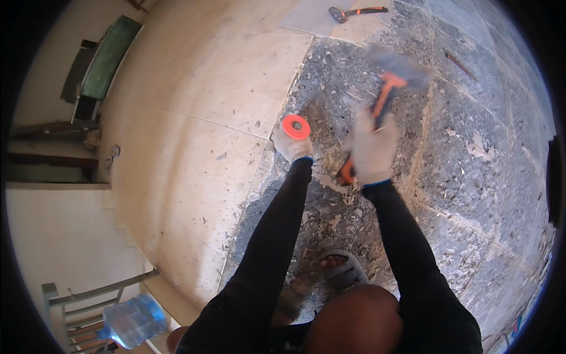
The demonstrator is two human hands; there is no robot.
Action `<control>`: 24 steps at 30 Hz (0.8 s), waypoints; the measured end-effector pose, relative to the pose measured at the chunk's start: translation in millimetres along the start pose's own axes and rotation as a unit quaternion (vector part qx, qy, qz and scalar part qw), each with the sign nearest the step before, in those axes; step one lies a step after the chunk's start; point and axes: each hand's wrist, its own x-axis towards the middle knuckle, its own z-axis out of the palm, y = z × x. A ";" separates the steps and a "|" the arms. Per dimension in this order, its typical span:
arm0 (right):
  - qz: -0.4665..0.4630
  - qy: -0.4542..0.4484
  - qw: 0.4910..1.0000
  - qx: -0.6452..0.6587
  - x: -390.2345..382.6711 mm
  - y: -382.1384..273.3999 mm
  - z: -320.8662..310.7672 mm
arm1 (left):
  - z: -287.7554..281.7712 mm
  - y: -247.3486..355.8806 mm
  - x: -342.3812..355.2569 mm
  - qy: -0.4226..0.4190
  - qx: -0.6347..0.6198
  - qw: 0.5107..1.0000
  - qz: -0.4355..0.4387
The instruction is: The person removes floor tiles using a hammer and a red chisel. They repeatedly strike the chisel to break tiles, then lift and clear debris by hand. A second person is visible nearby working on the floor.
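My left hand (289,147), in a pale work glove, is closed around a chisel (288,127) with a round orange-red hand guard. The chisel's struck end faces up; its blade is hidden below the guard and hand. My right hand (372,152), gloved the same way, grips a hammer (391,84) with an orange and black handle. The hammer's head is smeared by motion, raised beyond the right hand and apart from the chisel. Beneath both hands, the edge of the beige floor tiles (212,88) meets rough grey floor (466,118) strewn with broken chips.
At the far side lies a second hammer (368,10), and a thin rod (461,66) rests to its right. My sandalled foot (342,268) is close below the hands. A blue water jug (134,321) sits by a metal frame (106,287) at lower left. Green panels (110,56) lean at upper left.
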 end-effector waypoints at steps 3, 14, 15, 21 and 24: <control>-0.107 -0.161 0.915 -0.355 -10.9 25.0 11.7 | -7.3 4.0 -3.3 -0.017 -0.037 0.999 0.035; -0.012 -0.085 0.994 -0.072 13.0 -17.4 -12.9 | -6.9 -10.0 11.9 -0.026 -0.041 0.999 0.022; 0.036 -0.085 0.988 -0.124 9.7 -11.8 -4.7 | -8.4 -8.6 10.6 -0.029 -0.065 0.997 0.033; 0.100 -0.314 0.868 -0.372 -13.7 25.6 9.1 | -22.3 6.4 1.2 -0.078 -0.036 0.995 0.041; 0.156 -0.304 0.880 -0.330 -19.8 30.0 -7.4 | -24.2 8.5 -4.4 -0.095 0.020 0.992 0.085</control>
